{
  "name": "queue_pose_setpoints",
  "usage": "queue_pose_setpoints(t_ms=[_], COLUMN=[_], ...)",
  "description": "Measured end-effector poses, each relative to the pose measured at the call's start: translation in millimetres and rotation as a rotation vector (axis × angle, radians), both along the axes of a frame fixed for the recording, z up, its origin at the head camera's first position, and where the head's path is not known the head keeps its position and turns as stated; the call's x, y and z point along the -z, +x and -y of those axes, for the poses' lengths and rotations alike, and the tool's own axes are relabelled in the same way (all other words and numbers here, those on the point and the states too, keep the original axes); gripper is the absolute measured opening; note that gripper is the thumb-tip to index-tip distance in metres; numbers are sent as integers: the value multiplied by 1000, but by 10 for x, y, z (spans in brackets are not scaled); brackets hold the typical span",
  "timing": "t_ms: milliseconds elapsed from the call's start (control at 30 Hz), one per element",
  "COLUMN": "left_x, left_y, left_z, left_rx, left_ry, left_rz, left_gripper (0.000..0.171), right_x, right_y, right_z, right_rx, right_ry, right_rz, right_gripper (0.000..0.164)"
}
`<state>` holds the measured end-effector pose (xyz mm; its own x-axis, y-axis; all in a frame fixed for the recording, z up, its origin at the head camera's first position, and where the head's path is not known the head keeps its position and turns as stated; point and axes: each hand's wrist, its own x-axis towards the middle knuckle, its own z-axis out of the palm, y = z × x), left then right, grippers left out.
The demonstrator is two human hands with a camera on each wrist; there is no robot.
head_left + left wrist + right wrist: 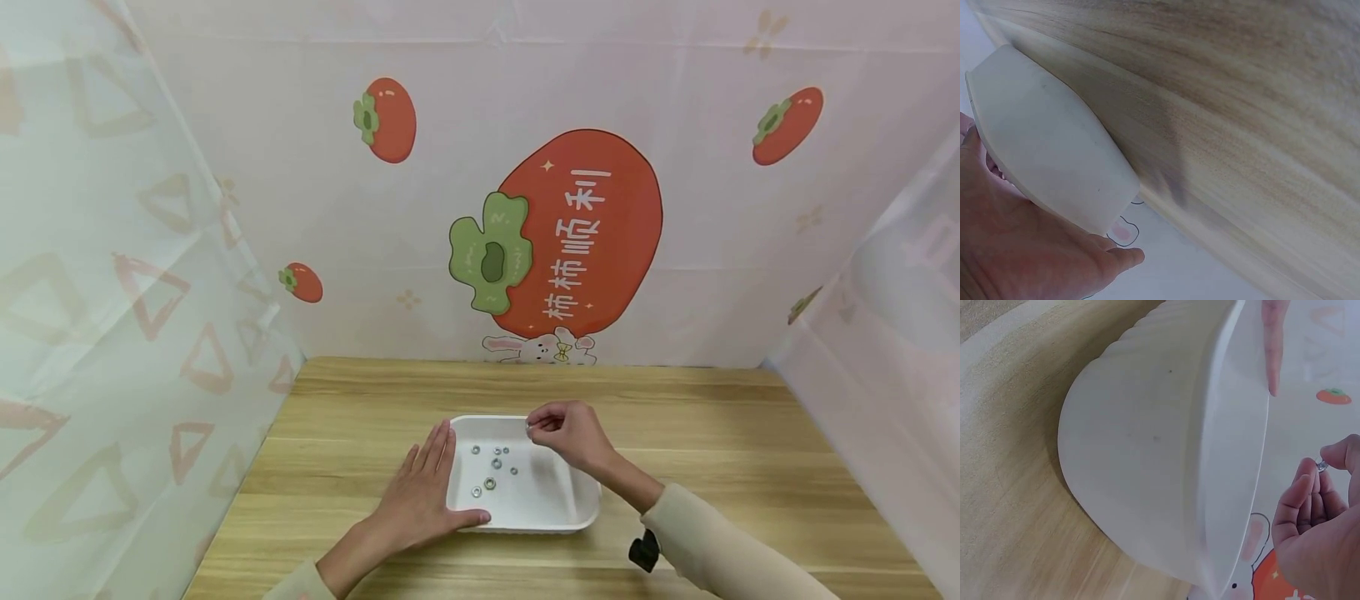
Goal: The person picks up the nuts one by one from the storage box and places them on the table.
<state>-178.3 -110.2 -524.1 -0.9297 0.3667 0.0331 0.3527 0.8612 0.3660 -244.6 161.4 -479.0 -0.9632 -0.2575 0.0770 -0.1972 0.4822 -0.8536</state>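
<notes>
A white plastic tray sits on the wooden table, with several small metal nuts scattered over the left half of its floor. My left hand lies against the tray's left side, fingers straight along the edge and thumb over the front rim. In the left wrist view the left palm is beside the tray's outer wall. Above the back rim, my right hand pinches one small shiny nut between thumb and fingertips. The fingers partly cover that nut.
The wooden tabletop extends around the tray on all sides. Behind it hangs a pale backdrop printed with persimmons and a rabbit. Similar sheets border the left and right. A black band is on the right wrist.
</notes>
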Motion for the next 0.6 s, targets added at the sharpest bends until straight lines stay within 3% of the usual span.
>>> queue_pose_setpoints(t_ms=[600], left_x=[-23], left_y=[13], left_z=[-5], left_rx=[2], left_ry=[-8], left_rz=[-4], left_gripper=[133], right_x=[7], right_y=[9], right_z=[-367], right_rx=[111], right_ry=[-30], right_rz=[-9], right_gripper=[10])
